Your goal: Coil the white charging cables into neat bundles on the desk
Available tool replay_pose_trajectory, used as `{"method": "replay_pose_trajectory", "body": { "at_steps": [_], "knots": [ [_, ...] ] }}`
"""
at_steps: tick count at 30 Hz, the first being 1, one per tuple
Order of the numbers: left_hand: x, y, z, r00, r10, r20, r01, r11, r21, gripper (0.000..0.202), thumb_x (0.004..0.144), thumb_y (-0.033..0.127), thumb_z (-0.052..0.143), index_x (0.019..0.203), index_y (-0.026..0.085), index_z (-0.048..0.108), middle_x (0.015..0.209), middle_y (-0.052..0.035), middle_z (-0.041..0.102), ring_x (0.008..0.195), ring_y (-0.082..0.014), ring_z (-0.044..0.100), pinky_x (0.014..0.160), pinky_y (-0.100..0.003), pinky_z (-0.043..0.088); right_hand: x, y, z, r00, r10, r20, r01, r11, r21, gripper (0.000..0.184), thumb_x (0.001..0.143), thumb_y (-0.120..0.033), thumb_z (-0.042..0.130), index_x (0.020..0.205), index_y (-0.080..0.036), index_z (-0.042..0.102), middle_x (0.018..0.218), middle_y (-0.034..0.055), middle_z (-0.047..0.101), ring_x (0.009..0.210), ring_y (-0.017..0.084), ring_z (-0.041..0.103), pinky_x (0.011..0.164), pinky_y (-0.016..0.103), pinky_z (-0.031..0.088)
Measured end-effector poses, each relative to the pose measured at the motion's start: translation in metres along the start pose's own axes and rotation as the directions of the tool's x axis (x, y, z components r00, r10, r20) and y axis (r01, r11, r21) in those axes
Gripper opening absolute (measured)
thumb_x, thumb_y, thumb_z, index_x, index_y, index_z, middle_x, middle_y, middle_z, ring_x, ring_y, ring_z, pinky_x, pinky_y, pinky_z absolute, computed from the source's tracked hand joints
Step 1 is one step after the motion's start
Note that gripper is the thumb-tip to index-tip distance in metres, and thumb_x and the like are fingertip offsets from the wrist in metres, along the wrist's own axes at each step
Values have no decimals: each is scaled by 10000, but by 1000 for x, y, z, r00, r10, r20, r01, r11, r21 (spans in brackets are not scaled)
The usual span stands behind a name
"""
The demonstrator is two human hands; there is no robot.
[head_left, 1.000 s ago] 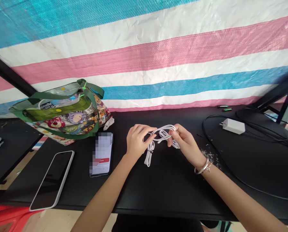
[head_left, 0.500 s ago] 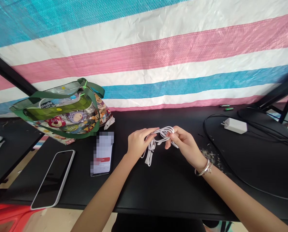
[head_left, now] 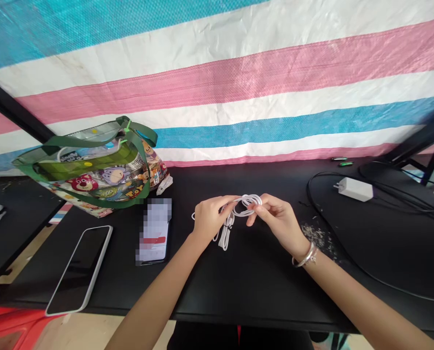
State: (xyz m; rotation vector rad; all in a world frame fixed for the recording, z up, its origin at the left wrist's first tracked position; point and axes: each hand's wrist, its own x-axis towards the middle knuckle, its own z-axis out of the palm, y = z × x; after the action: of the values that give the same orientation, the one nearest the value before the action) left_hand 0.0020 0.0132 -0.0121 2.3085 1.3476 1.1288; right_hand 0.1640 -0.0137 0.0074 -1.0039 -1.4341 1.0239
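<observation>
A white cable [head_left: 251,200], wound into small loops, is held between my two hands above the black table. My left hand [head_left: 212,215] pinches the loops on their left side, with fingers closed. The right side of the coil is gripped by my right hand [head_left: 275,216], thumb and fingers pressed together; a silver bracelet circles that wrist. A second bundled white cable [head_left: 224,239], fastened with a dark tie, lies on the table just below my left hand. A short white loop shows left of my left hand; which cable it belongs to, I cannot tell.
At left, a clear cartoon-print bag [head_left: 107,177] with green handles stands on the black table [head_left: 260,291]. Before it lie a phone with a lit screen [head_left: 156,233] and a white-edged phone [head_left: 80,270]. To the right are a white charger [head_left: 355,189], black cables [head_left: 351,265] and debris [head_left: 317,238].
The loops between my hands have drawn into a tighter, rounder coil. A white cable loop now shows left of my left hand. The bundled cable on the table has stayed in place.
</observation>
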Motion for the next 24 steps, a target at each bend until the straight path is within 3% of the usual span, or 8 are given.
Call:
{"method": "replay_pose_trajectory", "body": {
  "at_steps": [9, 14, 18, 20, 24],
  "knots": [
    [1, -1, -1, 997, -62, 36, 59, 996, 74, 146, 839, 195, 632, 872, 280, 746, 777, 47, 763, 651, -110, 691, 572, -168, 448, -1, 1, 1, 1000, -22, -9, 22, 1000, -6, 408, 762, -606, 621, 664, -211, 594, 483, -3, 645, 469, 138, 606, 551, 276, 530],
    [2, 0, -8, 995, -70, 72, 69, 997, 25, 234, 886, 186, 545, 1042, 288, 687, 835, 47, 764, 712, -116, 708, 615, -170, 472, 2, -1, -2, 998, 17, -65, -17, 1000, 10, 436, 745, -639, 613, 677, -209, 577, 501, -5, 643, 459, 136, 597, 512, 271, 517],
    [3, -1, -11, 998, -58, 25, 59, 997, -41, 265, 911, 174, 468, 1136, 250, 585, 873, 28, 761, 813, -132, 713, 666, -192, 504, 7, 1, -7, 982, 18, -187, -4, 997, 75, 434, 726, -635, 636, 675, -213, 549, 504, -28, 626, 442, 123, 586, 487, 258, 507],
    [3, -3, -11, 999, -11, -30, 9, 999, -52, 245, 913, 149, 438, 1098, 231, 575, 888, 16, 756, 824, -131, 704, 680, -201, 514, 9, 2, -11, 974, 17, -227, 7, 995, 103, 441, 718, -640, 639, 677, -213, 535, 502, -39, 616, 417, 113, 571, 463, 251, 495],
    [4, -5, -9, 972, 200, -121, -194, 979, 55, 260, 880, 68, 428, 960, 215, 628, 903, -5, 734, 840, -131, 671, 705, -210, 515, 11, 3, -16, 968, 12, -250, 15, 994, 104, 455, 717, -649, 631, 679, -209, 522, 505, -42, 610, 392, 109, 565, 428, 242, 472]
  ]
}}
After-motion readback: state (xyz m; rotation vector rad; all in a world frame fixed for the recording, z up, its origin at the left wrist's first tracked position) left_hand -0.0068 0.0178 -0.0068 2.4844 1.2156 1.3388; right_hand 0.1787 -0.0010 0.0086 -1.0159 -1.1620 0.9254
